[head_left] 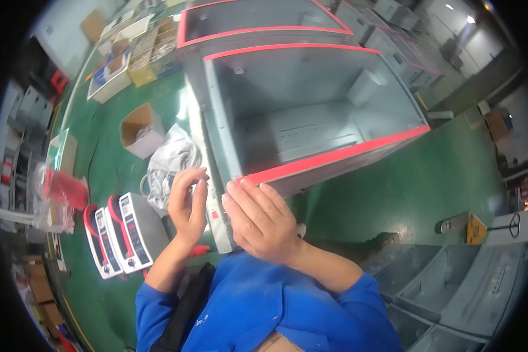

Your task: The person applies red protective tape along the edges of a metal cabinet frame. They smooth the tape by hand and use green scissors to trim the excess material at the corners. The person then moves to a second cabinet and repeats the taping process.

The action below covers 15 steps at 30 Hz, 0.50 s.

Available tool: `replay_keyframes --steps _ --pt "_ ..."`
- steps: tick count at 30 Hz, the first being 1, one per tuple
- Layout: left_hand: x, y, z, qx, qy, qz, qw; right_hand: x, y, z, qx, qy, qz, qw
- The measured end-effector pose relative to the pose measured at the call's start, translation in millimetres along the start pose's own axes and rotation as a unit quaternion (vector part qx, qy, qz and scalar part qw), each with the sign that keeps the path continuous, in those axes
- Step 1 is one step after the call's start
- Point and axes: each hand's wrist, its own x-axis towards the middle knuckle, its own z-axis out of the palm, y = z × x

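Observation:
A large grey metal cabinet box (293, 111) lies with its opening up before me, its rim lined with a pink-red strip (340, 154). My right hand (263, 222) is at the near left corner of that rim, fingers stretched out side by side and palm turned down. The fingertips overlap the strip's corner; whether they touch it I cannot tell. To the left, my left hand (188, 205) is raised beside the pale beam (208, 170), with thumb and curved fingers apart and nothing visible between them.
Behind the box stands another cabinet box (264, 16) with a red rim. On the green floor at left are two white machines (129, 232) with red cables, grey cloth (173, 158) and a carton (141, 130). More grey boxes (440, 281) lie at lower right, near a yellow pallet jack (476, 229).

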Motion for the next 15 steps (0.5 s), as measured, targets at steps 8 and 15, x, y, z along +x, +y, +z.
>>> replay_keyframes --steps 8,15 --pt "33.1 3.0 17.1 0.084 -0.208 0.221 0.949 -51.7 108.9 -39.1 -0.132 -0.049 0.029 0.99" --pt "92.0 -11.1 43.9 0.099 -0.264 0.196 0.939 -127.3 286.5 -149.8 -0.318 -0.001 0.158 0.935"
